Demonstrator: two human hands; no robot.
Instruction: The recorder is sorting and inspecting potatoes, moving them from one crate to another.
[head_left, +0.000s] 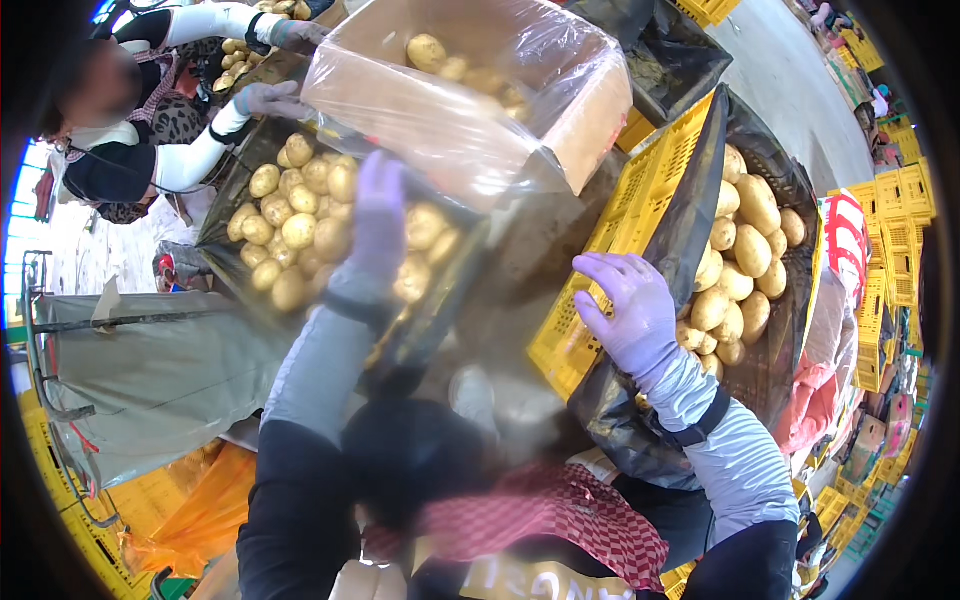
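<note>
My left hand (379, 210), in a purple glove and blurred, is over a black-lined crate (225, 266) of potatoes (300, 231). Its fingers are stretched out, and I see nothing held in them. With thumb and fingers apart, my right hand (630, 311) hovers at the near side of a tilted yellow plastic crate (559, 349); whether it touches the crate is unclear. Inside that crate, larger potatoes (752, 251) lie on a black liner (795, 315). Beyond both hands is a cardboard carton (427, 135) lined with clear plastic film, with several potatoes (426, 52) inside.
At the upper left a person (112, 112) has both gloved hands (270, 101) at the carton's side. A grey tarp-covered frame (165, 367) stands at left, above an orange plastic sheet (202, 517). Yellow crates (892, 217) are stacked far right. Another black liner (675, 67) lies behind the carton.
</note>
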